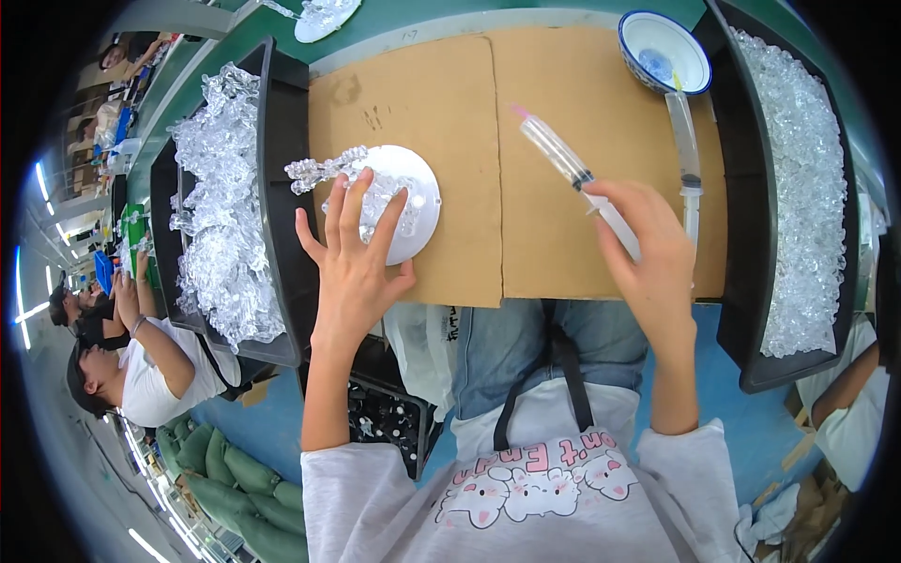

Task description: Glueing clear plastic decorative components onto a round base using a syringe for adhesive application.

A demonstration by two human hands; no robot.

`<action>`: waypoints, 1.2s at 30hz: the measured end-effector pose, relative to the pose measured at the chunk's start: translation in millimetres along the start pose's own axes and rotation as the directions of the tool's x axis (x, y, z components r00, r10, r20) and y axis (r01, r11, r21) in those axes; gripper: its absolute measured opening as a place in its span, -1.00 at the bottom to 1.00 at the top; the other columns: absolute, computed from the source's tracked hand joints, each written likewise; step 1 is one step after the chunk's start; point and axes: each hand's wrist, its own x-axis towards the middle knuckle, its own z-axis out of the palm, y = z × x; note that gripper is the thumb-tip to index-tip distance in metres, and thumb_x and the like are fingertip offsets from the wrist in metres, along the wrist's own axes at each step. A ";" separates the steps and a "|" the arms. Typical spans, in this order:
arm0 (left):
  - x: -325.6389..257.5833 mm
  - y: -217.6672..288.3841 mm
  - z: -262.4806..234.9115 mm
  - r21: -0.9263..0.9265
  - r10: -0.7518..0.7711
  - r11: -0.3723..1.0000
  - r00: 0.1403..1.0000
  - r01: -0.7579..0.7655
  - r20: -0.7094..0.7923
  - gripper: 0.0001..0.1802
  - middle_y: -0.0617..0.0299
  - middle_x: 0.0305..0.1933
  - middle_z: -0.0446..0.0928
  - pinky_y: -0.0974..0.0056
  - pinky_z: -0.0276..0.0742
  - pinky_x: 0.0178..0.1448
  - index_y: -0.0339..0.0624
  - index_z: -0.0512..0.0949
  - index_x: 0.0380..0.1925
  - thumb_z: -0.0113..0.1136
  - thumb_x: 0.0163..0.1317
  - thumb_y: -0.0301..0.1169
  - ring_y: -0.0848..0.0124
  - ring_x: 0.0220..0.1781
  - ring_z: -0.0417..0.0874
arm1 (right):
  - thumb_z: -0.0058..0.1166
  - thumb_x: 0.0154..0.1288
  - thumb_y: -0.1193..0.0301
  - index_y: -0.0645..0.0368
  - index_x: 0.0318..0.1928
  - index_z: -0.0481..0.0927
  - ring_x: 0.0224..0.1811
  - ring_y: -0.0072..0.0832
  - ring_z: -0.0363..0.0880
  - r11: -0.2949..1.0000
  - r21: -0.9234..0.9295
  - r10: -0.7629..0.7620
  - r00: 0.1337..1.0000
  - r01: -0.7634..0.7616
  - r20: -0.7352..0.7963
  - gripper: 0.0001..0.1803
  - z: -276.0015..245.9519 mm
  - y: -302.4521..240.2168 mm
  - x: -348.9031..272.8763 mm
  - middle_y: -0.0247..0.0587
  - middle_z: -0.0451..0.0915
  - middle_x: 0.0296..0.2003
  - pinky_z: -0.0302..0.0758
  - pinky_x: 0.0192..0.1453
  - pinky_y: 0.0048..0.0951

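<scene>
My left hand (352, 239) is spread over a round white disc (424, 202), its fingertips at the clear plastic pieces on it. One clear beaded piece (324, 169) sticks out past the disc's left edge; the fingers partly hide the others. In my right hand (650, 246) is a clear syringe (560, 155) with a pink tip and dark plunger seal, held by its plunger end and pointing up and left above the cardboard. A second syringe (685, 141) leans with its yellow tip in a blue-and-white bowl (690, 70) holding bluish liquid.
Brown cardboard (404, 94) covers the work surface. A black bin (282, 206) heaped with clear plastic parts stands left, and another black bin (737, 216) full of small clear pieces stands right. Another white disc (326, 23) lies at the far edge. Other people sit at left.
</scene>
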 end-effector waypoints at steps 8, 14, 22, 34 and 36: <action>-7.0 -12.1 7.8 -0.155 0.061 0.986 0.997 -0.067 -0.045 -0.11 -0.01 0.55 -0.07 -0.30 -0.16 0.44 0.33 0.36 0.31 0.35 -0.16 -0.45 0.02 0.56 -0.02 | 0.17 0.09 0.60 0.04 0.19 0.47 0.09 -0.13 0.45 0.985 -0.172 -0.021 0.998 0.031 0.056 -0.42 15.2 7.9 6.9 -0.12 0.46 0.10 0.37 0.18 -0.24; -10.8 -16.9 15.0 -0.184 0.102 0.976 0.993 -0.112 -0.066 -0.13 -0.15 0.54 -0.12 -0.33 -0.22 0.44 0.35 0.39 0.28 0.34 -0.15 -0.48 -0.11 0.56 -0.10 | 0.23 0.07 0.55 0.05 0.20 0.46 0.14 -0.12 0.44 0.972 -0.235 0.038 0.996 -0.017 0.084 -0.39 5.3 -0.9 7.9 -0.07 0.45 0.11 0.37 0.21 -0.23; -25.3 -10.8 15.1 -0.233 0.056 0.969 0.990 -0.086 -0.133 -0.27 -0.11 0.54 -0.07 -0.40 -0.21 0.42 0.38 0.45 0.24 0.34 -0.02 -0.39 -0.23 0.53 -0.06 | 0.32 0.02 0.52 0.12 0.10 0.53 0.11 -0.15 0.48 0.987 -0.140 -0.063 0.992 0.078 0.105 -0.45 1.3 -32.9 28.8 -0.10 0.51 0.05 0.42 0.16 -0.24; 123.1 -93.9 -124.3 -0.246 -0.069 0.968 0.891 -0.050 -0.449 -0.35 -0.03 0.40 0.25 0.18 0.19 0.43 -0.27 0.34 0.27 0.27 0.15 -0.45 0.15 0.43 0.29 | 0.33 0.03 0.28 0.01 -0.13 0.61 -0.14 -0.31 0.55 0.953 -0.033 -0.296 0.947 0.302 0.128 -0.65 86.9 -63.4 76.0 -0.29 0.56 -0.24 0.47 -0.08 -0.27; 161.1 -139.6 -116.5 -0.165 0.023 0.979 0.875 -0.117 -0.484 -0.31 -0.11 0.31 0.32 0.10 0.31 0.34 -0.24 0.33 0.25 0.33 0.12 -0.30 0.00 0.32 0.38 | 0.33 0.02 0.26 -0.02 -0.18 0.61 -0.17 -0.34 0.55 0.928 -0.029 -0.367 0.924 0.371 0.107 -0.69 97.6 -80.1 78.1 -0.33 0.55 -0.29 0.46 -0.11 -0.27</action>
